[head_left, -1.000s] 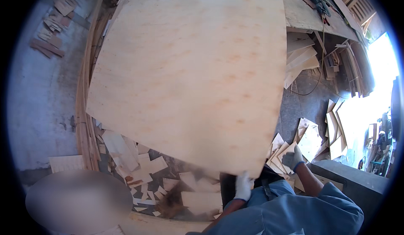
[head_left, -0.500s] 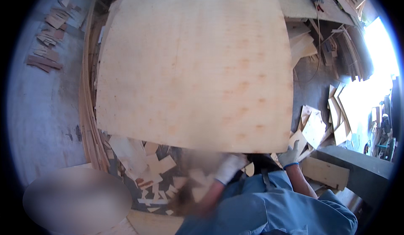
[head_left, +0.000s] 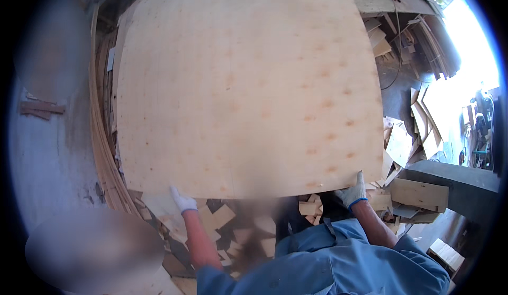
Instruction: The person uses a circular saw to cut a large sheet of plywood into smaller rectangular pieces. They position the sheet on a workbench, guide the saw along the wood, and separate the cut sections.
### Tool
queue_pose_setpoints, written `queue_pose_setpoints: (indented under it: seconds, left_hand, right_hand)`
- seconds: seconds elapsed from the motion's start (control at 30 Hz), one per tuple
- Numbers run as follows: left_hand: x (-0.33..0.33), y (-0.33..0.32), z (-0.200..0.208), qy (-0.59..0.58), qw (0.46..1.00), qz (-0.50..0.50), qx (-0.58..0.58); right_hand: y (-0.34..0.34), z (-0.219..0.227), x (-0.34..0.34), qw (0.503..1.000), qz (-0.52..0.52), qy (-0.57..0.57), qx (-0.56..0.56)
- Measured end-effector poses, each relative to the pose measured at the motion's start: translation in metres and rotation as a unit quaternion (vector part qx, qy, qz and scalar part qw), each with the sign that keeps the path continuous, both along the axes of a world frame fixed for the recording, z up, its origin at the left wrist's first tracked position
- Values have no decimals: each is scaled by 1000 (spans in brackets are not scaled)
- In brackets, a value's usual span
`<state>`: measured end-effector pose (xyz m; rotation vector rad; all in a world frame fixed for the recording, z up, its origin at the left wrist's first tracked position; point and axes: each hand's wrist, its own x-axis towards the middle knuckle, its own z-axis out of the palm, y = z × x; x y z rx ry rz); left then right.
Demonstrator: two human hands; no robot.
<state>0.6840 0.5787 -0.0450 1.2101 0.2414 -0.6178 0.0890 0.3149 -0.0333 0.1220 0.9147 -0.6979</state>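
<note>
Left hand (head_left: 182, 201) and right hand (head_left: 353, 193), both gloved, gripped the near edge of the plywood sheet (head_left: 248, 89), one near each lower corner. Sheet lay ahead of both hands, extending away over scattered offcuts (head_left: 222, 218); both hands stood equally near.
</note>
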Motion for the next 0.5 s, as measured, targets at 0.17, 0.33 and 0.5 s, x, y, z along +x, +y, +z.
queue_pose_setpoints:
  seconds: [0.17,0.33,0.5]
  left_hand:
    - [-26,-16,-1,-26,996,69,48]
    - [-138,-14,13,76,990,121,5]
    - [-292,-15,20,209,969,129,-34]
  right_hand:
    - [-22,-8,-14,1000,-16,15,-17]
    - [-77,-16,-77,996,-32,69,-45]
    - [-167,-21,-174,977,-51,192,-76]
